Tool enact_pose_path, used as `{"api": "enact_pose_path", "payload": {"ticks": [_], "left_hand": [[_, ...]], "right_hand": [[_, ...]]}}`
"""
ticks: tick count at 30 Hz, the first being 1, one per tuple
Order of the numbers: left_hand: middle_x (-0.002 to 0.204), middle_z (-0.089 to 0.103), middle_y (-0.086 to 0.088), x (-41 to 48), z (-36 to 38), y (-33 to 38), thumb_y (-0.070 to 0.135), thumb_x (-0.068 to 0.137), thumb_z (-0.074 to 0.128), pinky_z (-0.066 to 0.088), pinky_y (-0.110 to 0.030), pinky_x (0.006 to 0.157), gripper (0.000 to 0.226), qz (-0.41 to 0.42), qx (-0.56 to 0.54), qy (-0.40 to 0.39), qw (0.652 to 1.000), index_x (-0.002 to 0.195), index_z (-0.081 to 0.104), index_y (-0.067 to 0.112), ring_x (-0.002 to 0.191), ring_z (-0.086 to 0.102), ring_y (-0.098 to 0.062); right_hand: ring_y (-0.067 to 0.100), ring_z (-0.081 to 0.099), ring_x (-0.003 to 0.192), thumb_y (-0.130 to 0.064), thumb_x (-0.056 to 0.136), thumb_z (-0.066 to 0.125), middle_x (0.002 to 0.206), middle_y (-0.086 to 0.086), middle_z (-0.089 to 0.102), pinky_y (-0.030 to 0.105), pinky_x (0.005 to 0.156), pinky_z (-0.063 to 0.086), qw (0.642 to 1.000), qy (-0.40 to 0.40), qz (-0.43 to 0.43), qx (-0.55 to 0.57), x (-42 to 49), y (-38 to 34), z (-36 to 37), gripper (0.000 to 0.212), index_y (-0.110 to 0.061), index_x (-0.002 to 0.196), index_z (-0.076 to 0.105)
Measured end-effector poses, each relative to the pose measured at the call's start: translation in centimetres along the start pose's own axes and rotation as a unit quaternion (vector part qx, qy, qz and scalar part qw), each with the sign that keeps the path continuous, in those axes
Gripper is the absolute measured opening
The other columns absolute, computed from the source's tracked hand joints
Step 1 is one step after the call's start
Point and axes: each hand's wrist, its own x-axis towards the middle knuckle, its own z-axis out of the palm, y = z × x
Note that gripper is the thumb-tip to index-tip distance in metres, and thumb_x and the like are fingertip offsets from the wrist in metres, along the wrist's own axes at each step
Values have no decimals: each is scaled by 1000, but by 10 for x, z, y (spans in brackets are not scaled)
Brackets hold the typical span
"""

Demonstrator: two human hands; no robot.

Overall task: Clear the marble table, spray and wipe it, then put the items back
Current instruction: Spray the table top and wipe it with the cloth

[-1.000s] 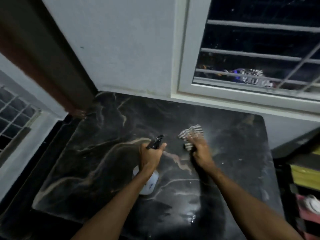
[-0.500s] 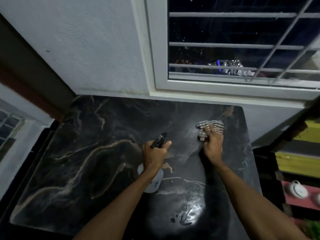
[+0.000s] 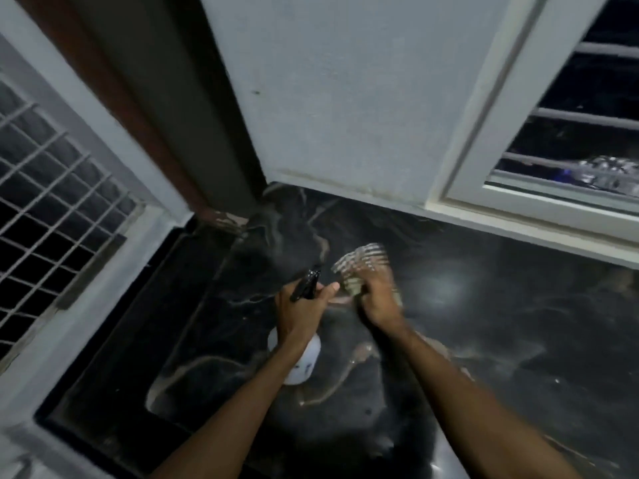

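The black marble table with pale veins fills the lower right and carries nothing but my hands' items. My left hand grips a white spray bottle with a black nozzle, held just above the table's left part. My right hand presses a striped cloth onto the marble, right beside the left hand; cloth and hand are blurred by motion. A light glare sits on the wet-looking marble to the right of the cloth.
A white wall rises behind the table. A barred window is at the back right, a grilled window at the left. A dark door frame stands in the corner. A dark ledge lies left of the table.
My right hand has swept the cloth leftward across the marble, from the table's right side to beside the spray bottle. The view has swung left. The left hand still holds the bottle.
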Motion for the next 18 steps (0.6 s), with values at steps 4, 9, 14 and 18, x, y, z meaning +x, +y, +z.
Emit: {"api": "enact_pose_path", "payload": {"ticks": [4,9,14,18], "left_hand": [[53,63,9,30,-73,-36,31,75,90,53,-30,66,34,-40,-43,11,998,59,63,16,56,62,-7],[55,57,9,48,-133,-63,32,75,89,52,-35,66,39,-36,-47,34,998,60,55,20,56,57,-9],[59,58,10,62,-174,-95,25,78,87,52,-33,67,33,-19,-46,60,997,67,56,20,58,57,-7],[64,63,5,74,-190,-108,31,84,82,53,-35,69,30,-4,-34,64,997,70,58,17,63,61,-12]], "right_hand": [[46,36,144,-9,66,51,154,21,45,62,121,21,991,-36,113,-66,36,-33,61,73,-11,139,60],[43,47,136,-6,71,49,145,17,56,55,118,29,997,-59,26,-37,69,-82,112,65,-14,135,62],[44,28,149,-8,69,47,158,19,40,57,124,14,984,-158,-50,-69,83,-129,172,75,-8,144,53],[49,31,145,-11,74,48,155,19,44,61,121,20,989,-99,55,-90,140,-134,181,67,-10,140,57]]}}
